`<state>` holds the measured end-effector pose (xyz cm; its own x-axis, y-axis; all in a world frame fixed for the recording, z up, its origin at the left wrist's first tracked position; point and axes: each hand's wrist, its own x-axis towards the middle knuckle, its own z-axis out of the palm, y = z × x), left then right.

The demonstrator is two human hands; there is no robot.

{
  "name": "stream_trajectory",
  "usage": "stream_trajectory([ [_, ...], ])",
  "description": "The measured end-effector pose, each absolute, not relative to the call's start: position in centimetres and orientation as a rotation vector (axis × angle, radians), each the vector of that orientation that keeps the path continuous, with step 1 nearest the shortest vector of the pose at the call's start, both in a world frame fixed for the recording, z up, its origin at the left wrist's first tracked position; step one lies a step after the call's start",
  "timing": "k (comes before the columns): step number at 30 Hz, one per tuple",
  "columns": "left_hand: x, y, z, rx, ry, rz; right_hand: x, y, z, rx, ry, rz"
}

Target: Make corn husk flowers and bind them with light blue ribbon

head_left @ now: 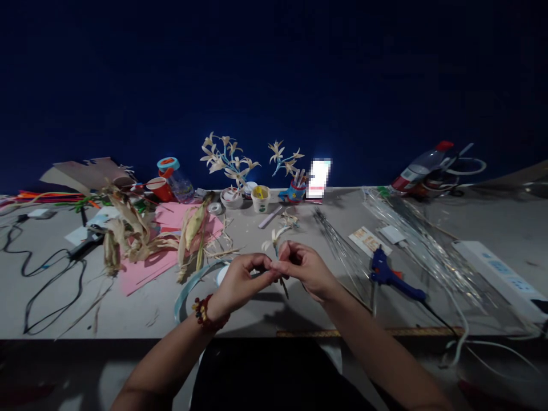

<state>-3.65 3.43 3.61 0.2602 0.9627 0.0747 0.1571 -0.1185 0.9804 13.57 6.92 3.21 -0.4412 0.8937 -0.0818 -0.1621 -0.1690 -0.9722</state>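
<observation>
My left hand and my right hand meet over the middle of the grey table, fingers pinched together. Between them they hold a small pale husk flower on a thin stem that sticks down below the fingers. A light blue ribbon strip curls on the table just left of my left wrist, which wears a bead bracelet. A small white roll lies partly hidden behind my left hand.
Dried corn husks lie on pink paper at left. A blue glue gun and wire bundle sit right, with a power strip. Finished husk flowers stand in cups at the back. Black cables run far left.
</observation>
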Motion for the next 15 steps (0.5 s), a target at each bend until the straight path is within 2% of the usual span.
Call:
stream_trajectory([
  [5, -3.73, 3.44, 3.61, 1.454, 1.082, 0.981, 13.63, 7.04, 3.07, -0.927, -1.360, 1.653],
  [11, -3.78, 3.34, 3.18, 1.479, 1.096, 1.041, 13.61, 7.31, 2.89, -0.904, -1.278, 1.760],
  [15, -3.76, 3.25, 2.83, 1.488, 1.134, 1.060, 13.34, 7.15, 2.92, -0.918, -1.278, 1.680],
])
